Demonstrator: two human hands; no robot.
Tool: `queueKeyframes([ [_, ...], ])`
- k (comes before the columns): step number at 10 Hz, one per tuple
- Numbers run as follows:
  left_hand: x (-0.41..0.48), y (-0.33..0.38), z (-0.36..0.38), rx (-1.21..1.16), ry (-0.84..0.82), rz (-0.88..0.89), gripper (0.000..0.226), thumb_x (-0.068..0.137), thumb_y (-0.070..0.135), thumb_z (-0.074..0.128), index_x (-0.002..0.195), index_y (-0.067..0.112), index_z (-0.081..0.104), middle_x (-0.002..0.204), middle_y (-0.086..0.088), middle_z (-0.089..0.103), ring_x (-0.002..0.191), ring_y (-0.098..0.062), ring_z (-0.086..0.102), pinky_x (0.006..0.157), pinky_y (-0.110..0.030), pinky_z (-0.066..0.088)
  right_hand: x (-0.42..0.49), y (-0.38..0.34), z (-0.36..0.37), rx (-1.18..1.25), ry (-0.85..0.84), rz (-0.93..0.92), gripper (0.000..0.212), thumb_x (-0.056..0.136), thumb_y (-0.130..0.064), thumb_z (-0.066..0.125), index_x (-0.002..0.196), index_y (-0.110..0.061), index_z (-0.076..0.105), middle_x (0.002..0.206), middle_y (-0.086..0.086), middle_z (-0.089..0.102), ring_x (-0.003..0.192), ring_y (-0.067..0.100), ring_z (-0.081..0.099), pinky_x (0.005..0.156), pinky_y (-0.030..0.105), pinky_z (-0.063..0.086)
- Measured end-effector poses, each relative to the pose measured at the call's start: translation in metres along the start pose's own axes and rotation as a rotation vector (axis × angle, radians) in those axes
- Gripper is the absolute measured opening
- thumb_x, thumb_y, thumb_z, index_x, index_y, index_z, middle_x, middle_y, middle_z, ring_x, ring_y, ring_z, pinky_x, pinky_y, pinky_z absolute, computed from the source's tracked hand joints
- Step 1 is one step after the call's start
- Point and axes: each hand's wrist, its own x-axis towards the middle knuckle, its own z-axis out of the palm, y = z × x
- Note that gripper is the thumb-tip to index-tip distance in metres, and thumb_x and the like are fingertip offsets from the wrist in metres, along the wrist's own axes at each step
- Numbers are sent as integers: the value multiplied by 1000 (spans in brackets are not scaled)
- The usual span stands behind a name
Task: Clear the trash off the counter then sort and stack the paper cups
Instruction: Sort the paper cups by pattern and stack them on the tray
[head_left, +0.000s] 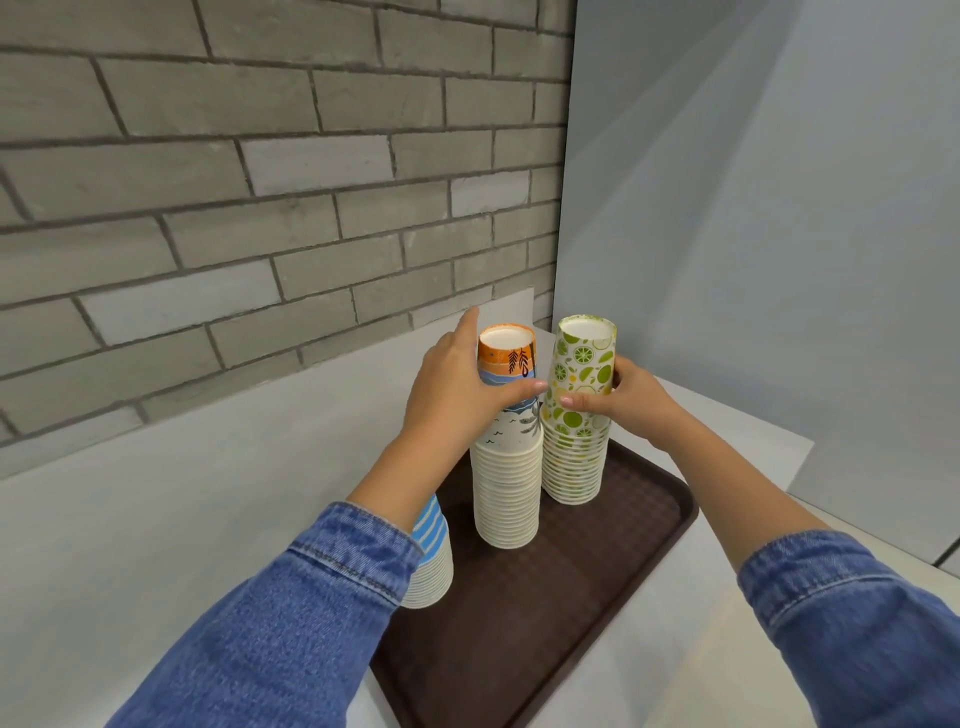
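The pale counter (156, 519) is carrying a brown tray (597, 571), and no trash is showing on the part in view, so the job is looking close to its end. 3 upside-down stacks of paper cups are standing here. The palm-print stack (506, 493) and the lime-print stack (574, 467) are sitting on the tray, just beside each other and perhaps touching. The blue-striped stack (431, 566) is standing at the tray's left edge, half hidden, and I cannot tell whether it is on the tray or off it.

The left hand (457, 384) is curling around the top of the palm-print stack; the right hand (631, 400) is gripping the top of the lime-print one.

Both grips are sitting high, so a lift is likely risking only the upper cups coming away. Any sideways push is threatening to tip 1 tall column into its neighbour. The left sleeve (311, 597) is lying against the blue-striped stack and could be knocking it over.
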Motion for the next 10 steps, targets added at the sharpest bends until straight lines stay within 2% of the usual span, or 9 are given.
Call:
queueKeyframes([
  [1, -15, -12, -17, 128, -20, -51, 103, 67, 59, 73, 149, 23, 22, 147, -4, 39, 135, -23, 35, 105, -40, 36, -4, 4, 3, -10, 19, 12, 67, 65, -31, 86, 125, -21, 55, 110, -8, 65, 96, 6, 61, 77, 22, 48],
  [2, -40, -39, -37, 311, -112, -158, 96, 67, 61, 72, 145, 22, 34, 142, -6, 44, 132, -25, 38, 105, -41, 38, -10, 10, 4, -24, 59, 28, 84, 63, -36, 86, 135, -20, 47, 122, -5, 61, 113, 13, 57, 88, 29, 47],
  [3, -61, -61, -40, 316, -169, -273, 87, 66, 53, 77, 139, 21, 42, 136, -7, 49, 124, -26, 47, 99, -39, 44, -20, 14, 9, -20, 122, 89, 113, 61, -43, 85, 151, -14, 22, 148, 4, 43, 135, 21, 41, 105, 39, 40],
  [4, -68, -69, -32, 190, -137, -294, 72, 69, 38, 81, 131, 19, 51, 127, -7, 57, 112, -26, 56, 92, -38, 49, -35, 17, 15, 25, 209, 118, 116, 67, -40, 82, 153, -12, 10, 156, 7, 29, 141, 25, 33, 108, 40, 35],
  [6, -66, -71, -22, 146, -101, -273, 67, 73, 34, 79, 132, 18, 50, 128, -7, 57, 111, -25, 57, 87, -35, 50, -73, 23, 25, 142, 280, 138, 108, 72, -38, 79, 153, -17, 10, 157, 4, 28, 141, 26, 32, 108, 40, 35],
  [8, -75, -71, -26, 121, -82, -259, 92, 67, 47, 80, 143, 22, 35, 139, -7, 45, 127, -24, 45, 98, -37, 41, -121, 30, 32, 278, 316, 146, 106, 73, -33, 79, 153, -16, 12, 156, 3, 31, 141, 21, 34, 108, 34, 33],
  [9, -95, -70, -32, 91, 23, -256, 92, 68, 48, 79, 143, 22, 34, 141, -6, 41, 130, -23, 40, 100, -35, 39, -150, 35, 39, 377, 303, 141, 99, 76, -31, 78, 153, -16, 17, 153, 3, 35, 139, 17, 36, 110, 34, 33],
  [10, -129, -71, -36, 97, 157, -216, 82, 71, 45, 77, 140, 20, 40, 139, -6, 42, 130, -22, 40, 100, -31, 36, -184, 34, 53, 371, 285, 133, 85, 77, -30, 77, 148, -18, 32, 145, 2, 47, 131, 15, 46, 105, 32, 38],
])
